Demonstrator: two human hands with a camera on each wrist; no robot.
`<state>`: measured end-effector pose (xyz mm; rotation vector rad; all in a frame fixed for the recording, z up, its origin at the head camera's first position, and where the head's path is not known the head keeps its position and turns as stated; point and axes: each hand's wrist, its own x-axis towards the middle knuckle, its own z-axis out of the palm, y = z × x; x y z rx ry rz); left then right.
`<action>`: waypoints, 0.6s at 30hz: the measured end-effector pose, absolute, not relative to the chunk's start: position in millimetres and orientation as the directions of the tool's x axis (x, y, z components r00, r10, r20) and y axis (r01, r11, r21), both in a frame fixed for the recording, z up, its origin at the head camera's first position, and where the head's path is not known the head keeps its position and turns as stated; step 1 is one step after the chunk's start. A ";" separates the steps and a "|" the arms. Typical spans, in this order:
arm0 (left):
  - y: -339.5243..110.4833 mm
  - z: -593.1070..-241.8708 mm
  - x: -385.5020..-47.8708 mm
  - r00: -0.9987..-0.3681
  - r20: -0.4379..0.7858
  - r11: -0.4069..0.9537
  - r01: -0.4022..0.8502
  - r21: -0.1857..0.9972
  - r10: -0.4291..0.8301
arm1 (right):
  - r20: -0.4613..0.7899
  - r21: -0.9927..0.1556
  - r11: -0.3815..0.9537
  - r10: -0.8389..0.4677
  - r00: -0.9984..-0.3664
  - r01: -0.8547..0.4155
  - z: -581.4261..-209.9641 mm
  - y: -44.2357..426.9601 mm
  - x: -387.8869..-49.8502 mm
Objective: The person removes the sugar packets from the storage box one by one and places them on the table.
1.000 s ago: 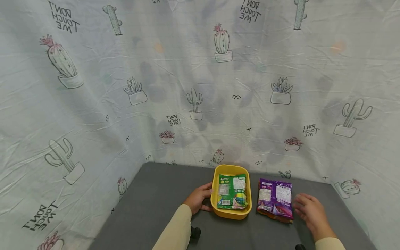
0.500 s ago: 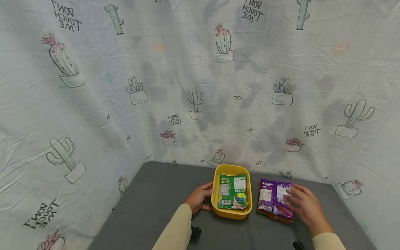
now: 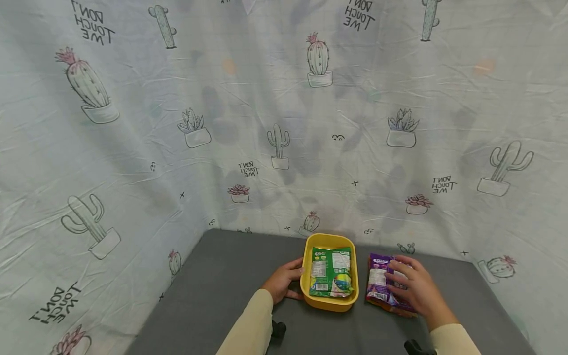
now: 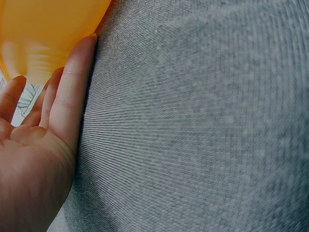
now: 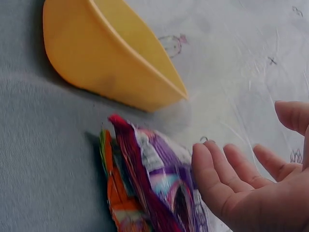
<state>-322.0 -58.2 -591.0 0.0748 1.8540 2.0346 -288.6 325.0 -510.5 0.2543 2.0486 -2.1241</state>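
Note:
A yellow container (image 3: 329, 304) stands on the grey table, and a green snack packet (image 3: 330, 273) lies inside it, label side up. At the container's left side is my left hand (image 3: 284, 282); in the left wrist view its fairly straight fingers (image 4: 72, 92) touch the yellow wall. To the right lies a purple packet (image 3: 377, 281), partly covered in the head view by my right hand (image 3: 414, 286). That hand hovers above the packet with loosely spread fingers. An orange packet (image 5: 123, 198) shows beneath the purple one in the right wrist view.
The grey tabletop (image 3: 222, 276) extends to both sides of the container. A white curtain (image 3: 248, 108) printed with cacti hangs behind and along the sides. Black wrist-mounted pieces (image 3: 278, 330) sit by the sleeves.
My right hand has moved left from beside the purple packet to over it. The left hand and the container have stayed in place.

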 end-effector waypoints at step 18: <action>-60.0 -593.4 -323.2 -0.922 -0.219 -0.041 -0.244 0.969 0.320 | -0.217 -0.976 0.010 -0.068 -0.974 0.217 -498.7 264.5 -290.7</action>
